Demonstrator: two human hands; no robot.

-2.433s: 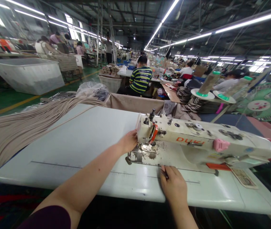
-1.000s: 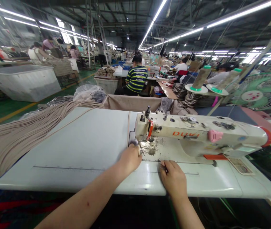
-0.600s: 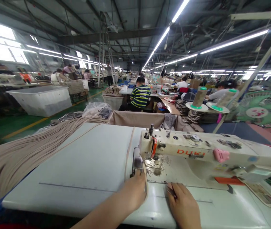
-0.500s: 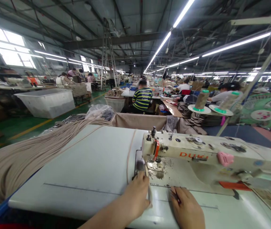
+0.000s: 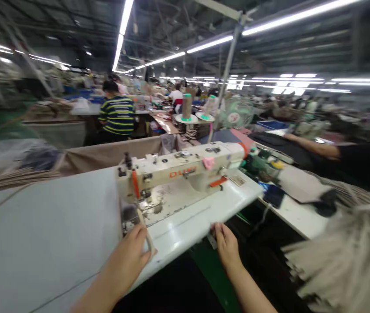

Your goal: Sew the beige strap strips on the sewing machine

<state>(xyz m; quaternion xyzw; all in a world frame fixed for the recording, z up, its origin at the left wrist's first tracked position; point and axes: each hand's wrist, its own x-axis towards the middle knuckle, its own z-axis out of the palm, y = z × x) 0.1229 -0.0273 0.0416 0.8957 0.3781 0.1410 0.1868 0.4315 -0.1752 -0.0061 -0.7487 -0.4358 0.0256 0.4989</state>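
A sewing machine (image 5: 171,169), off-white with orange lettering, stands on the pale table (image 5: 57,217). My left hand (image 5: 131,250) is closed on a narrow beige fabric strip (image 5: 148,239), just in front of the needle area. The strip's end loops out past my thumb. At the table's front edge is my right hand (image 5: 226,245), its fingers curled together. A small greyish piece shows beneath those fingertips, too blurred to name. Whatever the right fingers hold is hidden.
To the right, a bundle of beige strips (image 5: 344,252) hangs by a second table (image 5: 302,219). Thread cones (image 5: 187,106) and a green fan (image 5: 235,114) stand behind the machine. One person in a striped shirt (image 5: 118,115) sits ahead; another person's arm (image 5: 315,145) reaches in at right.
The view has swung right. My right hand has moved from the tabletop beside the machine to the table's front edge. My left hand stays on the strip near the needle.
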